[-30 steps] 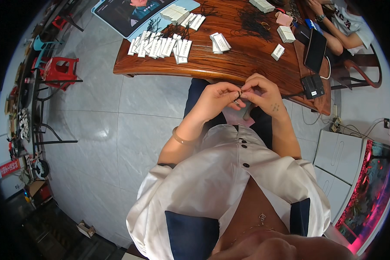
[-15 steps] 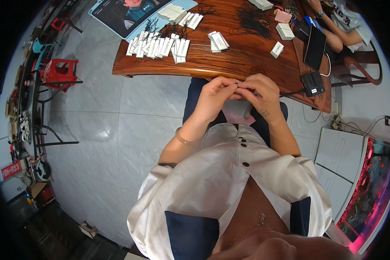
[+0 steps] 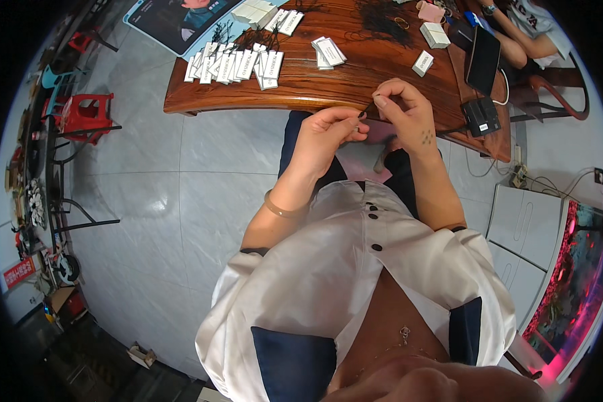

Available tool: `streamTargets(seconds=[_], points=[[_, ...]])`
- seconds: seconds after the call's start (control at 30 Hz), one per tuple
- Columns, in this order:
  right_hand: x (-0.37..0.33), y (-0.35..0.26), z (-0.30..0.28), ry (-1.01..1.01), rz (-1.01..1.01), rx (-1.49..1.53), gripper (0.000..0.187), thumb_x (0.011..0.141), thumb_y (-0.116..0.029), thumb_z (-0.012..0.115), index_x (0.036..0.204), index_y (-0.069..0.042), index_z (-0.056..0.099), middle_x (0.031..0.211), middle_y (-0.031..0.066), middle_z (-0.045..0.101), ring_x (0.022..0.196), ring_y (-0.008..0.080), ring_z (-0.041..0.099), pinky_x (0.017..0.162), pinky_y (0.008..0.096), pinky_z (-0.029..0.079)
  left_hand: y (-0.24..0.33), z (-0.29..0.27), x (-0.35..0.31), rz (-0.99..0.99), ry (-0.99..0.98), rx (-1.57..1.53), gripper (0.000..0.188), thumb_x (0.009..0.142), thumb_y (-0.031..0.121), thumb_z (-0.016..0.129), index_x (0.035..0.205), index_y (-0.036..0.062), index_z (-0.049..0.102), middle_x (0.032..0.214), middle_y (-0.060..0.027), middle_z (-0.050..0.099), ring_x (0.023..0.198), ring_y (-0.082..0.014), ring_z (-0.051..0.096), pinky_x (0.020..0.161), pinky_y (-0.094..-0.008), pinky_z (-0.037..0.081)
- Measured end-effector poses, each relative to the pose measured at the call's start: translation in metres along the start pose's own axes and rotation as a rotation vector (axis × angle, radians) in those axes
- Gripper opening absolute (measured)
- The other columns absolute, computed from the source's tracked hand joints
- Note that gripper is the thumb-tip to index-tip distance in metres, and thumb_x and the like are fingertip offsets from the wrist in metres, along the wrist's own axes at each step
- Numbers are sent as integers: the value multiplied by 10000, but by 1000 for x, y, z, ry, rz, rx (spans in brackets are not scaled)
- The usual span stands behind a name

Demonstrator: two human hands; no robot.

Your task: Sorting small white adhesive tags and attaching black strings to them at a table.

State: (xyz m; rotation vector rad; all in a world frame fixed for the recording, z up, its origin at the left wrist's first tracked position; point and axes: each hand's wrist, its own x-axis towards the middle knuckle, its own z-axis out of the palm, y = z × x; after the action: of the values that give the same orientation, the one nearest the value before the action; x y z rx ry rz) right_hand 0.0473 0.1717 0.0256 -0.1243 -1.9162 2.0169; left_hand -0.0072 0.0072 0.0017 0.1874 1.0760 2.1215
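Note:
Over the table's front edge, my left hand [image 3: 329,136] is closed in a pinch on a black cord [image 3: 367,109], which shows a small dark piece at the fingertips. My right hand [image 3: 409,114] pinches the cord's other end, a little higher and farther right. A short stretch of cord runs between the two hands. White printed tags [image 3: 229,65] lie in overlapping rows at the table's left, with black cords bunched behind them. A smaller fan of tags [image 3: 328,52] rests nearer the middle.
The brown wooden table [image 3: 275,100] bears a stack of white tags [image 3: 435,35], one small tag pile [image 3: 423,63], loose black cords [image 3: 385,23], a dark tablet [image 3: 482,61] and a black box [image 3: 481,118]. Another person's arm [image 3: 516,33] rests at the far right.
My hands have drawn apart: the right has moved up and slightly right, so cord now shows between them. The whole view has shifted slightly.

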Motion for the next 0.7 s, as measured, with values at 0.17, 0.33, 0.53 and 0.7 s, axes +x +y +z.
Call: streamTargets(seconds=[0.17,0.33,0.53,0.7], points=[[-3,5,0,-8,-11,6,71,867,-56,643,926,-29,616,844,-20,597,719,39,532,626,187,441,-6,-2,3,72,9,112,105,866,17,634,948,-47,644,930,-109,649,742,-160,653,633,-248,546],[-4,8,0,-17,9,4,71,866,-66,649,918,-30,616,831,-16,594,698,39,524,612,185,430,-3,-2,5,50,36,315,129,878,36,620,986,-34,635,955,-113,655,704,-151,639,600,-255,538],[-4,15,1,1,25,102,69,909,-72,580,963,-29,581,824,20,594,653,60,518,585,194,428,-10,0,5,127,-19,304,141,862,6,628,992,-46,636,942,-79,609,685,-119,639,557,-213,515],[-5,11,0,22,181,513,63,958,-101,482,984,-45,493,802,85,590,562,97,517,467,194,391,-9,-1,4,196,-52,396,117,858,-21,604,965,-50,639,929,-81,610,705,-126,650,565,-216,523]])
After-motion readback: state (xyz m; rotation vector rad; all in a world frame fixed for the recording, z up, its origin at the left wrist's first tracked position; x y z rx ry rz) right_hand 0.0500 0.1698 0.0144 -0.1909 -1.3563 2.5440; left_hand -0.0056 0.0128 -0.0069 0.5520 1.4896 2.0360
